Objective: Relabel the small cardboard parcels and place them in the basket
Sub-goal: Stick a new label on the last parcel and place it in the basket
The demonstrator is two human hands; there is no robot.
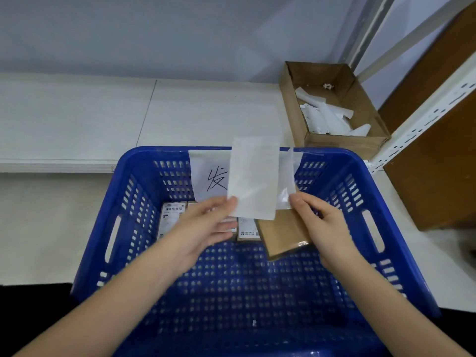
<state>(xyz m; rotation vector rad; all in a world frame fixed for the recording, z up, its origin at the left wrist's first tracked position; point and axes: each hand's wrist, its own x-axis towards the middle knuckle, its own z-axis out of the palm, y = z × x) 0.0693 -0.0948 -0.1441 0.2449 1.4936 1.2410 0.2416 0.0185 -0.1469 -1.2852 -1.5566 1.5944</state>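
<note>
A blue perforated basket fills the lower middle of the view. My left hand pinches the lower left corner of a white label sheet, held upright above the basket. My right hand grips a small brown cardboard parcel and a clear film strip beside the sheet. Several labelled parcels lie flat at the basket's far end, partly hidden by my left hand.
A paper sign with a handwritten character is taped to the basket's far wall. An open cardboard box with white paper scraps stands at the back right. A white metal shelf upright and a brown panel stand at the right.
</note>
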